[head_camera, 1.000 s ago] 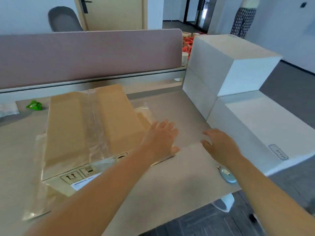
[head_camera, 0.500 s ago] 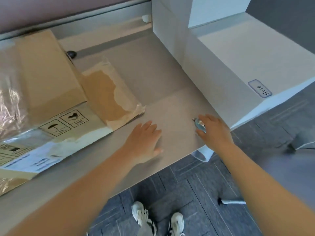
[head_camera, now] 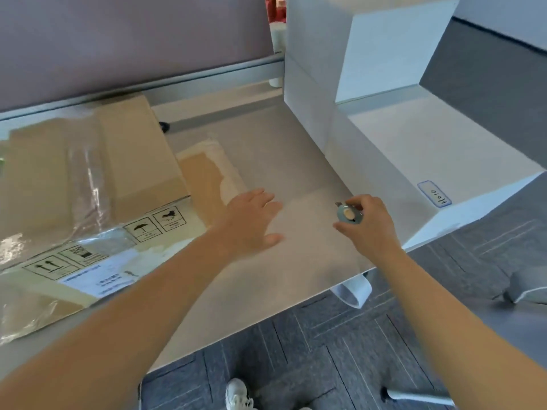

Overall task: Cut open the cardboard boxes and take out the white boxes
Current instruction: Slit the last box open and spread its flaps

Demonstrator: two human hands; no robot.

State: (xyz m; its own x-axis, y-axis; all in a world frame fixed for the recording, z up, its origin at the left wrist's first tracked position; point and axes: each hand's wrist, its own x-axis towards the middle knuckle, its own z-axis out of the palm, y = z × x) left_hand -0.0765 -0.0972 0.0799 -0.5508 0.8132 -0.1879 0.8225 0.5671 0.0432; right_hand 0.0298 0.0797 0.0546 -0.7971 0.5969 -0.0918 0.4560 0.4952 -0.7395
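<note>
A taped brown cardboard box point(head_camera: 88, 179) with shipping labels lies on the grey desk point(head_camera: 296, 161) at the left, partly wrapped in clear plastic. My right hand point(head_camera: 370, 229) pinches a small blue-grey box cutter point(head_camera: 349, 214) just above the desk near its right front corner, blade tip pointing left. My left hand point(head_camera: 251, 220) hovers flat with spread fingers over the desk, just right of the box's torn flap point(head_camera: 207, 182). Two large white boxes point(head_camera: 414, 143) are stacked at the right, the lower one bearing a small handwritten label point(head_camera: 435, 194).
A mauve partition screen point(head_camera: 133, 42) runs along the back of the desk. The desk's front edge runs diagonally above dark carpet point(head_camera: 325, 350), where my shoes show. A white desk leg point(head_camera: 353, 291) sits under the right corner.
My right hand has lifted the cutter off the desk and now holds it up. My left hand moved away from the cardboard box toward the bare desk. The view tilted downward.
</note>
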